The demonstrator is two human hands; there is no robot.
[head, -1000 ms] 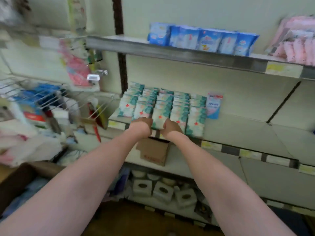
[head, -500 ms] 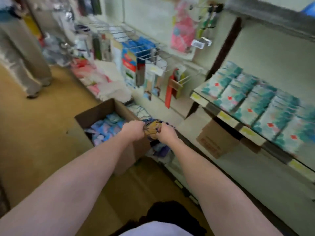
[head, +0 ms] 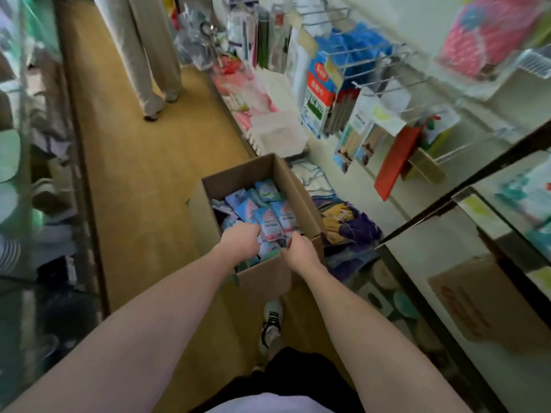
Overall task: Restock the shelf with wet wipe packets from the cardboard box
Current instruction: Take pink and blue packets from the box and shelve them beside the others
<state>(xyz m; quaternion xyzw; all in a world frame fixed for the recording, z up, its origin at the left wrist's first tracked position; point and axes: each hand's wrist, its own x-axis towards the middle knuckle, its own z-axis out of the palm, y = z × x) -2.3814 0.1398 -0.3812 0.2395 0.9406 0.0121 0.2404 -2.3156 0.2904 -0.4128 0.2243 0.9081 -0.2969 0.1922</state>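
I see the wet wipe packets [head: 269,214] piled loose inside the open cardboard box [head: 265,277], which stands on the tan floor [head: 143,180] at the centre of my view, just beside the base of the shelving at its 3 o'clock side. The packets are blue, pink and teal, lying at mixed angles.

Both hands reach into the near end of the box. My left hand [head: 242,241] is over the packets at about 7 o'clock of the box opening, fingers curled downward among them; I cannot tell whether it actually grips one. My right hand [head: 301,248] sits at the near right corner, around 5 o'clock of the opening, fingers curled by the edge of a packet next to the box wall; whether it pinches anything is hidden from me.

At 6 o'clock from the box a white and black shoe [head: 272,321] stands on the floor. At 3 o'clock of the box, coloured cloth goods [head: 346,222] lie heaped on the lowest level. Farther out at 2 o'clock the shelf [head: 477,210] carries teal packets [head: 533,189], blurred at the frame edge. At 1 o'clock wire hooks [head: 387,70] hold hanging packaged goods. At 11 o'clock another person's trouser legs [head: 149,55] stand in the aisle. A brown carton [head: 489,305] sits under the shelf at 4 o'clock.
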